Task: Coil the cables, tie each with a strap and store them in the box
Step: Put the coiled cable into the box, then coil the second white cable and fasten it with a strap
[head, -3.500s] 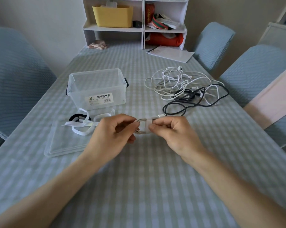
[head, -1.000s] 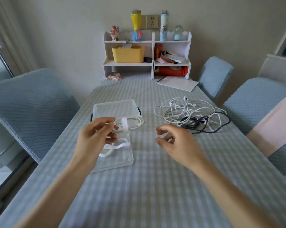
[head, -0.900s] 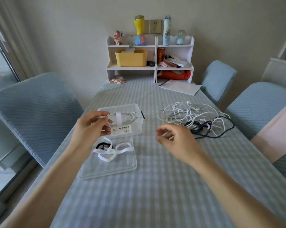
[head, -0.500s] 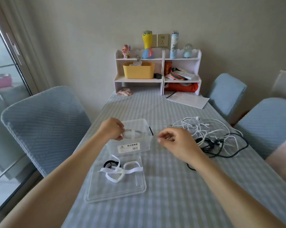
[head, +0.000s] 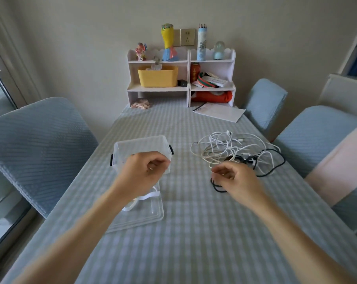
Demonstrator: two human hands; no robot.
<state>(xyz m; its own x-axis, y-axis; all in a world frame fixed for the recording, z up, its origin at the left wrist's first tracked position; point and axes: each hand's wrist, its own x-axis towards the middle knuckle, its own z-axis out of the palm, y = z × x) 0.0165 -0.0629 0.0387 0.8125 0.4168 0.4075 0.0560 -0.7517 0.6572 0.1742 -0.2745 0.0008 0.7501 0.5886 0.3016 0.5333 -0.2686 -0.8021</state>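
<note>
While the left hand (head: 144, 171) hangs loosely curled and empty before the box (head: 141, 149) near the tabletop's left edge, the right hand (head: 234, 178), also empty, sits nearer the cable tangle (head: 233, 151), just beyond toward the right edge.

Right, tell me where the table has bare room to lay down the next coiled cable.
Bare cloth: the strip between the clear box and the cable tangle, the near stretch between both forearms, and the far end before the shelf unit. Crowded: around the tangle, and the lid holding straps.
</note>
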